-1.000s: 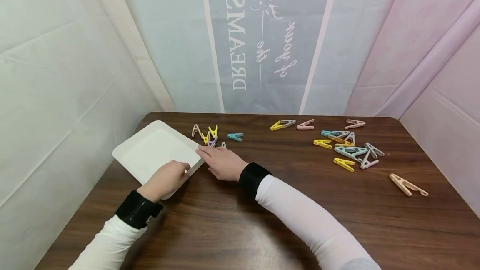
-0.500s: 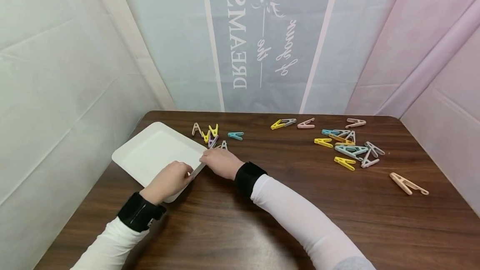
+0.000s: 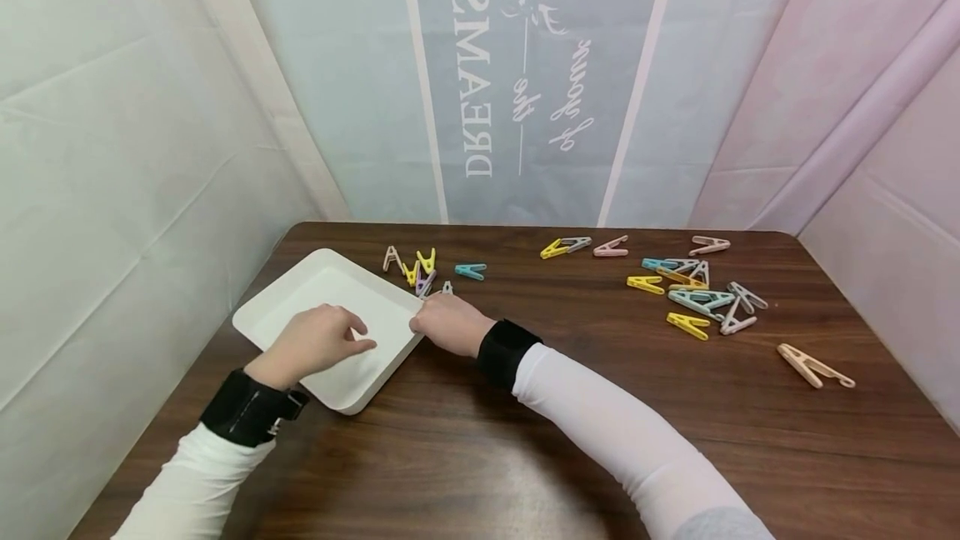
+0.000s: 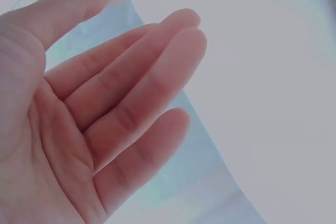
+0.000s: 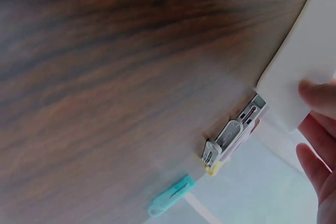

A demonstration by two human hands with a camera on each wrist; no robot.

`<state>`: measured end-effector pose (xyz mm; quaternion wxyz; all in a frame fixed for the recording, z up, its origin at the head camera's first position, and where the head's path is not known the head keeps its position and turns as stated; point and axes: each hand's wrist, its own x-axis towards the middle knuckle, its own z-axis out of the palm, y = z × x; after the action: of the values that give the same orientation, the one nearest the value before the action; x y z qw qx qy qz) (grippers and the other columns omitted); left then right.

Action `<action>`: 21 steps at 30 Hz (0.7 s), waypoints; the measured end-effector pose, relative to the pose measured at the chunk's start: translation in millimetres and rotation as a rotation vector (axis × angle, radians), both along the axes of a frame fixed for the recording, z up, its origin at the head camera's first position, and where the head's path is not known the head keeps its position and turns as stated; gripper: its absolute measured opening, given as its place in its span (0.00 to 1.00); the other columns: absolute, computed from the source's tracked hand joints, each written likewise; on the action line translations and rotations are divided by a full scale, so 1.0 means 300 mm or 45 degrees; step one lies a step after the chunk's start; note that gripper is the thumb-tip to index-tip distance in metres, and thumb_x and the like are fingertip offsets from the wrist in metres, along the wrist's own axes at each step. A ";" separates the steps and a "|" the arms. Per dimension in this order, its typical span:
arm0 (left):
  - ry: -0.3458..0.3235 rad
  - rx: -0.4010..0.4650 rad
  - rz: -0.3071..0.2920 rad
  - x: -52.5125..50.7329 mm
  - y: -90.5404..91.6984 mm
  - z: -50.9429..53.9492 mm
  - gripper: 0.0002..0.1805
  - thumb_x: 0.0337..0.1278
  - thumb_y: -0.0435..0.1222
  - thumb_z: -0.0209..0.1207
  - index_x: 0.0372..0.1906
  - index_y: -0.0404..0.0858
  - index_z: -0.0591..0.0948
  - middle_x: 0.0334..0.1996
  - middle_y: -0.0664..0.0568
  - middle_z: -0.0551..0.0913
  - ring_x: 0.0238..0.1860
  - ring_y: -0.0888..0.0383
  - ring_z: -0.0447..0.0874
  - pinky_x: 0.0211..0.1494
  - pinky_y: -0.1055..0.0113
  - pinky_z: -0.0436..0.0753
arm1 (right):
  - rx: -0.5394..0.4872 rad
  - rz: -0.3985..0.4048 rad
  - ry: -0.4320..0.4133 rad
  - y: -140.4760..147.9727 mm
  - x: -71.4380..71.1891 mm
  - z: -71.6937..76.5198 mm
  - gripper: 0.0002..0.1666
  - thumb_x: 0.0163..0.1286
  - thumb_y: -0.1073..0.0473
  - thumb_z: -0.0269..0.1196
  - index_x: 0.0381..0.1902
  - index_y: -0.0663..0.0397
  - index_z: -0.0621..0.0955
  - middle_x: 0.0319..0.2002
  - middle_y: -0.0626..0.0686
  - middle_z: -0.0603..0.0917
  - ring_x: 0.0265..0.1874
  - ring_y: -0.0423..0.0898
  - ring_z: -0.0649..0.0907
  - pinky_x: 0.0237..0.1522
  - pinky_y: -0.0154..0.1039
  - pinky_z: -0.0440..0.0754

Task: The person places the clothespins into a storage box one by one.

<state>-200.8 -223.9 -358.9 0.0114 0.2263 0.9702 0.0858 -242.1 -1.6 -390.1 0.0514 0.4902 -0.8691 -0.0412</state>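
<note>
A white rectangular tray sits at the left of the table, its sides angled. At its right corner, my right hand grips the rim; the right wrist view has the thumb on one face of the tray wall and fingers behind it. My left hand hovers over the tray's near left part, holding nothing. Its fingers are extended and the thumb stands apart. Just beyond the right hand lie a grey clothespin, partly hidden in the head view, and a purple clothespin.
Yellow clothespins, a pale pink clothespin and a blue clothespin lie behind the tray. Several more clothespins are scattered at the right, with a large beige one nearest. Fabric walls border the table.
My left hand has let go of the tray's near edge and moved left over it. My right hand's fingers have curled onto the corner. The tray has shifted slightly right and nearer.
</note>
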 end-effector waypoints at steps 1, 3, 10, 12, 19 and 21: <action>0.011 -0.012 0.012 -0.012 -0.018 0.008 0.13 0.53 0.44 0.68 0.35 0.37 0.88 0.22 0.58 0.83 0.25 0.62 0.80 0.27 0.62 0.78 | 0.011 0.008 0.008 0.005 0.001 0.001 0.13 0.70 0.67 0.59 0.40 0.47 0.88 0.35 0.44 0.87 0.37 0.40 0.83 0.43 0.33 0.77; 0.035 -0.037 0.039 -0.036 -0.056 0.021 0.14 0.54 0.44 0.67 0.37 0.37 0.87 0.23 0.57 0.84 0.26 0.60 0.82 0.28 0.61 0.79 | 0.034 0.024 0.023 0.017 0.004 0.001 0.13 0.70 0.67 0.59 0.40 0.47 0.88 0.35 0.43 0.87 0.37 0.40 0.82 0.42 0.34 0.77; 0.032 -0.088 0.159 -0.102 -0.190 0.038 0.21 0.56 0.43 0.66 0.47 0.29 0.82 0.36 0.41 0.86 0.36 0.46 0.85 0.34 0.51 0.81 | 0.054 0.092 0.064 0.068 0.025 -0.001 0.13 0.69 0.69 0.60 0.36 0.46 0.87 0.32 0.43 0.87 0.33 0.40 0.82 0.41 0.34 0.77; -0.012 -0.093 0.186 -0.119 -0.220 0.034 0.26 0.58 0.43 0.64 0.51 0.25 0.78 0.43 0.34 0.84 0.40 0.41 0.84 0.36 0.48 0.81 | 0.055 0.122 0.090 0.083 0.031 -0.003 0.13 0.69 0.68 0.60 0.34 0.46 0.87 0.30 0.42 0.86 0.32 0.40 0.81 0.41 0.34 0.77; -0.202 -0.089 0.294 -0.182 -0.278 0.006 0.34 0.63 0.46 0.59 0.59 0.19 0.69 0.52 0.26 0.76 0.48 0.33 0.79 0.44 0.42 0.78 | 0.039 0.200 0.107 0.126 0.055 0.005 0.13 0.67 0.70 0.60 0.30 0.47 0.85 0.25 0.43 0.84 0.28 0.40 0.79 0.38 0.35 0.76; -0.213 -0.096 0.307 -0.195 -0.285 -0.004 0.31 0.64 0.45 0.59 0.57 0.20 0.71 0.51 0.26 0.77 0.48 0.33 0.79 0.45 0.42 0.77 | 0.033 0.213 0.111 0.137 0.062 0.006 0.13 0.66 0.70 0.60 0.29 0.47 0.85 0.24 0.43 0.83 0.27 0.41 0.79 0.37 0.35 0.75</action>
<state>-259.4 -309.4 -360.0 0.0902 0.0997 0.9885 0.0685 -223.5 39.3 -388.4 0.0861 0.5595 -0.8214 -0.0694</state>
